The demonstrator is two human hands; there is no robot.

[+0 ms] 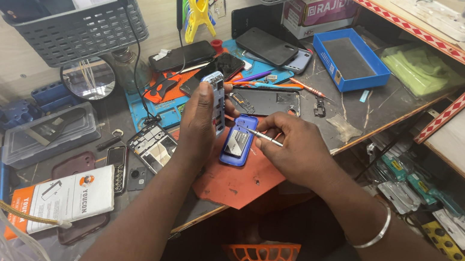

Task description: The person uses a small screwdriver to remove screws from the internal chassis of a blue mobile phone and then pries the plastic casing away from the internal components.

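My left hand (199, 124) grips a small grey-blue phone part (216, 99), held upright on its edge. Beside it, a small blue phone body (237, 141) lies opened up on an orange mat (237, 180). My right hand (296, 148) pinches a thin metal screwdriver (262, 135) whose tip points left, touching the top of the blue phone body. A silver bangle sits on my right wrist.
The workbench (382, 103) is cluttered: black phones (267, 46), a dark back cover (266, 100), a blue box lid (350, 59), a grey basket (77, 24) holding phones, a round magnifier (88, 77), a clear plastic case (50, 134), a white-orange package (68, 197). Packaged parts lie below right.
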